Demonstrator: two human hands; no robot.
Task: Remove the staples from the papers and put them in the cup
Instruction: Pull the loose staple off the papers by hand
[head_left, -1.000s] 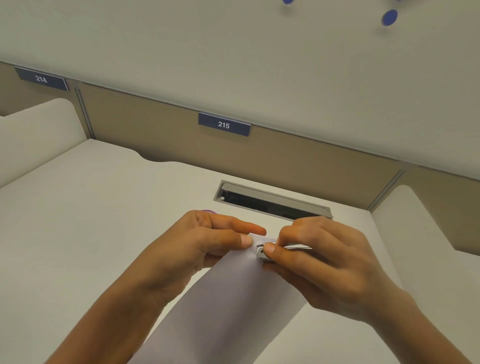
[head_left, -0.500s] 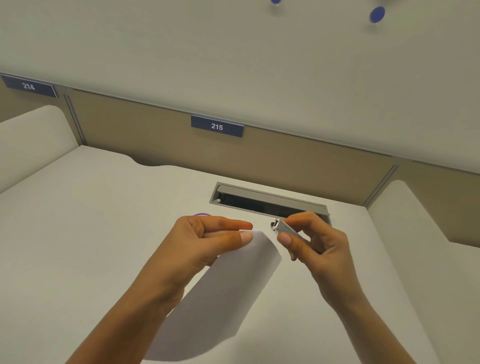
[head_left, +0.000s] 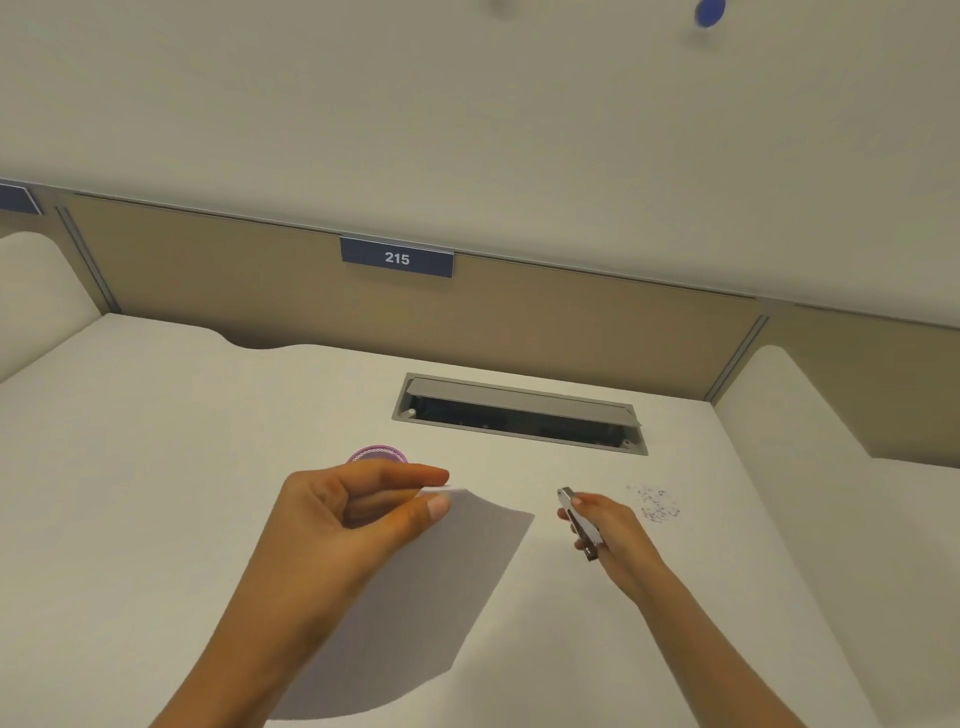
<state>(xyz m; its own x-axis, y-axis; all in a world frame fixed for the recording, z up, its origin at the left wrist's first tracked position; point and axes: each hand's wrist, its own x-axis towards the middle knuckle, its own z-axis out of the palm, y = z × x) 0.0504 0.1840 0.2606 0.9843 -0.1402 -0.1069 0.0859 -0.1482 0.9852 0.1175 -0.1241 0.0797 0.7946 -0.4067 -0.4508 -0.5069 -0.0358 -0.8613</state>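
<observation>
My left hand (head_left: 348, 525) pinches the top left corner of the white papers (head_left: 415, 597), holding them up off the desk, thumb and forefinger closed on the edge. Just behind that hand, the purple rim of the cup (head_left: 377, 455) peeks out; most of it is hidden. My right hand (head_left: 608, 535) is to the right of the papers and apart from them, gripping a small silver staple remover (head_left: 579, 522) that points up and away. No staple is visible.
A cable slot with a grey flap (head_left: 519, 413) is set into the white desk (head_left: 156, 467) behind my hands. A patch of small dark specks (head_left: 655, 504) lies on the desk right of my right hand. Low dividers rise on both sides.
My right hand pulled the staple remover off the papers' corner and moved right and down. My left hand kept its hold on the papers. The view tilted lower, and the cup rim came into sight.
</observation>
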